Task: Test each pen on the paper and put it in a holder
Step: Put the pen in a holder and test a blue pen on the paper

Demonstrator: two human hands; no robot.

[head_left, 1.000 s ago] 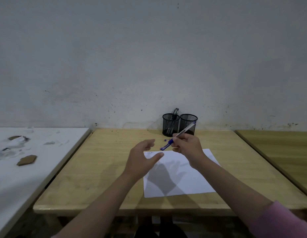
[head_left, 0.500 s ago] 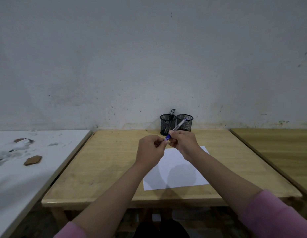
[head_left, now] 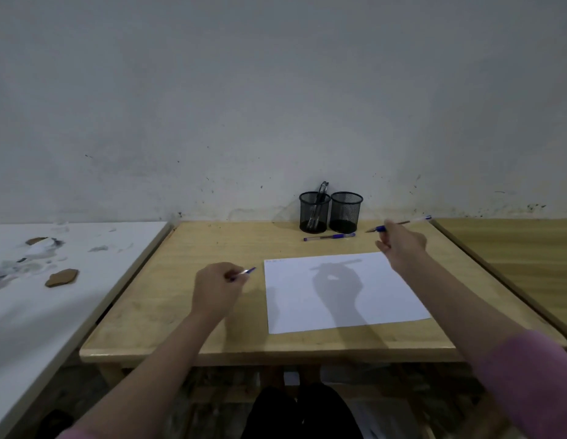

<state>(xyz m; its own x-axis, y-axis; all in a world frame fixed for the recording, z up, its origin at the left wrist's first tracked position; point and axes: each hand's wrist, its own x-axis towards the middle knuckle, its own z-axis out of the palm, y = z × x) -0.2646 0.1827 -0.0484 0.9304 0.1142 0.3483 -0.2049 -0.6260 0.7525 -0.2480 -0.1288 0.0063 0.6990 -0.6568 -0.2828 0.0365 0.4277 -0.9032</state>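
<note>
My right hand [head_left: 401, 245] holds an uncapped blue pen [head_left: 412, 221] in the air past the far right corner of the white paper [head_left: 339, 289], its tip pointing left. My left hand [head_left: 216, 288] rests left of the paper and grips the pen's blue cap [head_left: 245, 272]. Two black mesh holders stand by the wall: the left holder [head_left: 314, 212] has dark pens in it, while in the right holder [head_left: 345, 212] I see none. Another capped blue pen [head_left: 329, 237] lies on the table in front of them.
The wooden table [head_left: 187, 264] carries the paper and holders. A white table [head_left: 38, 299] with brown shards and debris stands to the left. A second wooden table [head_left: 513, 248] adjoins on the right. The wall runs close behind the holders.
My hands, joined at the pen half a second ago, have pulled apart: the cap went left with my left hand and the pen went right with my right hand.
</note>
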